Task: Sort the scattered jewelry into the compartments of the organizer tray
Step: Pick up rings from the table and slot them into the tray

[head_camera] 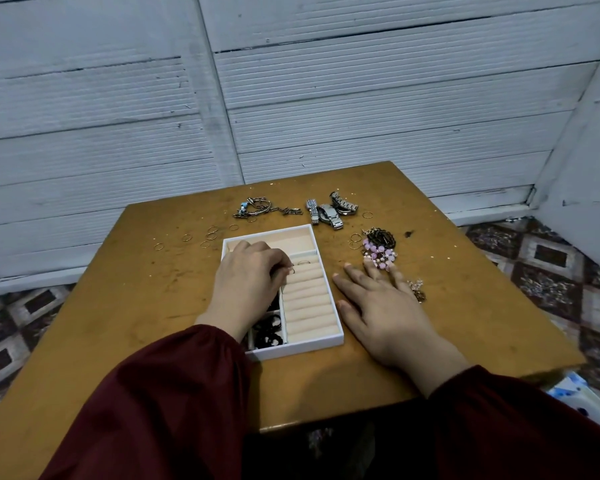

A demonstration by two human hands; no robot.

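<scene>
Pinching one held ring (pixel 291 270) between thumb and curled fingers, the left hand (pixel 252 277) sits over the organizer tray (pixel 302 348), at the far end of its ring-roll section (pixel 309 303). One seated ring (pixel 304 262) stands in a slot of the rolls, just beyond the held one. The right hand (pixel 381 306) lies flat on the surface (pixel 153 306) just right of the tray, fingers straight and spread, grasping nothing. Its fingertips touch the pink beaded piece (pixel 380 255).

Tray position: middle of the surface, long side running away from the person. Visible layout:
- one wide compartment at the far end;
- one ring-roll section along the right;
- two small compartments at the near left, holding black items (pixel 269 332) whose type cannot be determined.

The left hand hides the rest of the left side.

Loose items on the surface:
- Left of the tray: at least six left rings (pixel 187 238), thin, scattered near one another.
- Right of the tray: three right rings (pixel 355 237), two close together, one apart near the watches.
- Far side, left: one tangle of bangles (pixel 253 207); number not determinable.
- Far side, right: metal-band watches (pixel 329 211), at least two, touching.
- One dark chain (pixel 383 236), touching the pink beaded piece.
- One small gold piece (pixel 417 289), beside the right little finger.
</scene>
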